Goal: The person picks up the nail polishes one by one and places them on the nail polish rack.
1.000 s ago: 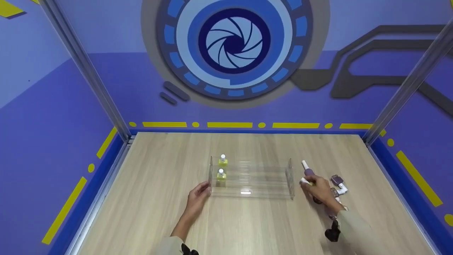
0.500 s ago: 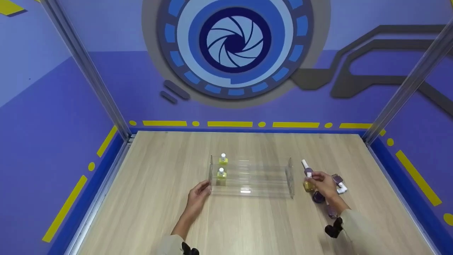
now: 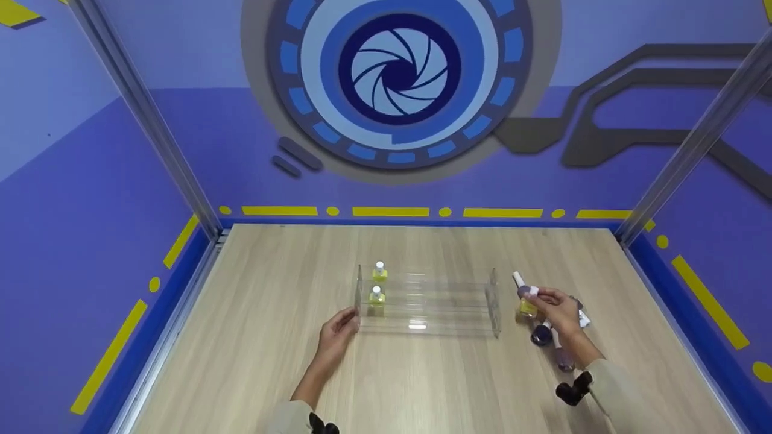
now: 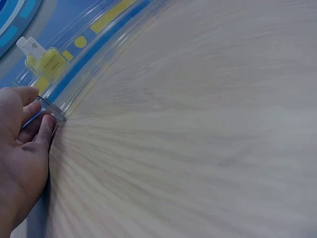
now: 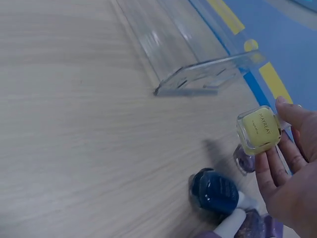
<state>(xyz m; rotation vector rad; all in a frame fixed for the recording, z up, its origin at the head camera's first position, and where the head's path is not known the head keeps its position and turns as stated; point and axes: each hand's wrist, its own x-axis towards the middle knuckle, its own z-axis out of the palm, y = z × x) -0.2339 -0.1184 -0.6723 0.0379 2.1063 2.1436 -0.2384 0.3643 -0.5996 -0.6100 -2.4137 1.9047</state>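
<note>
My right hand (image 3: 562, 313) pinches a nail polish bottle (image 5: 260, 129) by its white cap, its square yellow body tilted towards the rack in the right wrist view. To its left stands a clear tiered rack (image 3: 494, 304). At the rack's left end panel, my left hand (image 3: 338, 336) grips the edge between thumb and fingers. Two more yellow bottles with white caps stand at the rack's left end, one on a rear tier (image 3: 379, 275) and one on the tier in front of it (image 3: 377, 298).
Several nail polish bottles lie on the wooden table around the right hand. Among them are a dark blue bottle (image 5: 215, 191), a purple one (image 3: 564, 360) nearer the sleeve, and another purple one (image 5: 243, 159) behind the held bottle. Blue panels (image 3: 386, 196) with metal posts enclose the table.
My right hand has shifted slightly right, turning the yellow bottle from cap leftward to cap at the fingers with its body hanging down-left. The left hand and rack stay put.
</note>
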